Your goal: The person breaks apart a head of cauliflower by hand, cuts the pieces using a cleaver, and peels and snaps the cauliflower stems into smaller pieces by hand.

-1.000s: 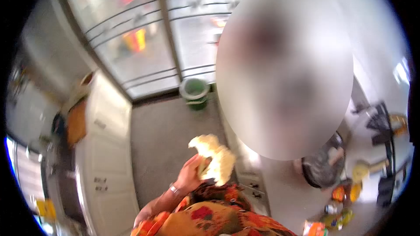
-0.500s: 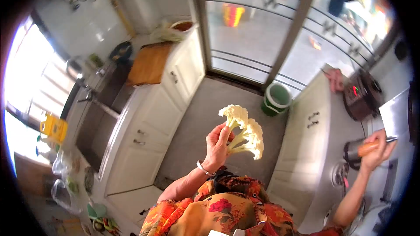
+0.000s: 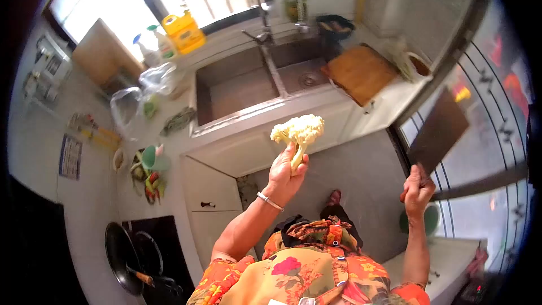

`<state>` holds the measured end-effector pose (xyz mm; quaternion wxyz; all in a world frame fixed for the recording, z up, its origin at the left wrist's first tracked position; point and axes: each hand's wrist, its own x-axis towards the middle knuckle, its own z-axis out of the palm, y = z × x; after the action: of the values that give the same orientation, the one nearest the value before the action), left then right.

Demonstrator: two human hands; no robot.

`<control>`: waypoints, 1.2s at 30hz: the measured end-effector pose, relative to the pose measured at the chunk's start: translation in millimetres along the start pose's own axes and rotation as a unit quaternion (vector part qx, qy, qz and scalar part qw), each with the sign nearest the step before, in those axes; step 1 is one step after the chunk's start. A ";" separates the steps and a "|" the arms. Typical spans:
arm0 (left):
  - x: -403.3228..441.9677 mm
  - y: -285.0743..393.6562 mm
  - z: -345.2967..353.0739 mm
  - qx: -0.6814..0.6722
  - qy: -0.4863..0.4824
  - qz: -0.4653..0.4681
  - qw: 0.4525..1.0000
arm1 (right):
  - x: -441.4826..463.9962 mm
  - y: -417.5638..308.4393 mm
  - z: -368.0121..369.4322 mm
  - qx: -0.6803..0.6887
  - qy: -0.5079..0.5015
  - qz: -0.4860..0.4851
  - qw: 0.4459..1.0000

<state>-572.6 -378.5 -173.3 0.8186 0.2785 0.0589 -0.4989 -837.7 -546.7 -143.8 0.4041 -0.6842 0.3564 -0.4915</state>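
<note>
My left hand [image 3: 289,169], with a pale bracelet at the wrist, grips a piece of cauliflower [image 3: 301,130] by its stems, florets up. It is held in front of my body, in line with the sink cabinet's front. Off to the right, my right hand [image 3: 419,187] is closed round the handle of a cleaver [image 3: 439,130]. The broad dark blade points up and away, well apart from the cauliflower. Most of the handle is hidden in my fingers.
Ahead is a double sink [image 3: 240,87] with a tap [image 3: 265,36]. A wooden cutting board [image 3: 361,73] lies on the counter to its right. Plastic bags, bottles and a green cup [image 3: 155,158] stand left. A wok [image 3: 121,260] is at lower left; a glass door [image 3: 480,113] is right.
My view has swung left from the glass door toward the sink. The cleaver has come away from the right-hand counter, still in my right hand. The cauliflower stays in my left hand.
</note>
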 end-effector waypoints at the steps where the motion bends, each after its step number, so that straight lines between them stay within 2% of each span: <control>1: 6.6 10.0 -5.4 -0.021 0.024 0.020 0.999 | 6.4 11.9 20.5 -0.098 -0.047 -0.053 0.993; 2: 6.2 7.9 4.0 -0.019 0.055 0.035 0.998 | 6.8 9.5 21.8 -0.101 -0.061 -0.049 0.992; 3: 10.2 19.2 -1.7 -0.028 0.064 0.065 0.995 | 18.9 5.0 50.7 -0.131 -0.126 -0.203 0.962; 5: 25.8 20.5 -6.0 -0.011 0.073 0.118 0.990 | 22.9 15.6 65.6 -0.152 -0.174 -0.195 0.953; 7: 64.4 29.6 -4.7 -0.017 0.107 0.169 0.980 | 54.5 20.4 106.9 -0.089 -0.232 -0.204 0.947; 9: 100.3 37.1 -6.2 -0.013 0.122 0.205 0.971 | 73.2 20.4 152.1 -0.034 -0.262 -0.296 0.918; 11: 153.7 52.8 -11.3 0.091 0.172 0.257 0.947 | 103.2 26.4 195.3 -0.020 -0.309 -0.373 0.875; 13: 168.0 56.5 -7.2 0.085 0.177 0.265 0.944 | 113.2 25.8 209.6 -0.034 -0.337 -0.400 0.852; 14: 185.0 67.6 10.1 0.090 0.233 0.277 0.928 | 139.7 29.7 234.6 -0.044 -0.383 -0.416 0.824; 15: 183.1 67.7 19.7 0.105 0.266 0.292 0.913 | 143.8 25.7 240.0 -0.041 -0.380 -0.419 0.824; 17: 195.3 77.0 16.1 0.055 0.290 0.303 0.906 | 161.5 20.9 270.1 -0.010 -0.426 -0.445 0.788; 19: 202.2 84.3 30.5 0.027 0.359 0.348 0.865 | 165.2 23.4 286.5 -0.006 -0.433 -0.446 0.784; 20: 211.5 90.3 23.1 0.014 0.352 0.406 0.843 | 169.9 24.7 311.2 0.026 -0.444 -0.449 0.775; 21: 216.4 91.1 25.0 0.015 0.354 0.407 0.842 | 171.6 24.1 317.3 0.047 -0.431 -0.452 0.780; 23: 217.8 106.4 17.6 0.016 0.394 0.444 0.805 | 169.7 23.6 342.8 0.070 -0.449 -0.445 0.772; 31: 225.0 181.4 -32.0 0.032 0.360 0.373 0.854 | 155.3 17.5 430.0 0.077 -0.442 -0.420 0.789; 33: 221.6 209.5 -33.1 0.037 0.338 0.320 0.884 | 151.0 11.8 452.9 0.060 -0.431 -0.410 0.801; 34: 219.6 216.7 -30.5 0.038 0.334 0.321 0.886 | 149.8 8.3 457.0 0.056 -0.427 -0.404 0.807; 36: 219.3 238.1 -34.4 0.075 0.342 0.263 0.899 | 147.9 -2.2 477.2 0.042 -0.422 -0.403 0.811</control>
<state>-255.5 -450.0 -189.6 0.8262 0.4977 0.2223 -0.1423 -340.3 -579.9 -175.7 0.3085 -0.8889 -0.1782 -0.2879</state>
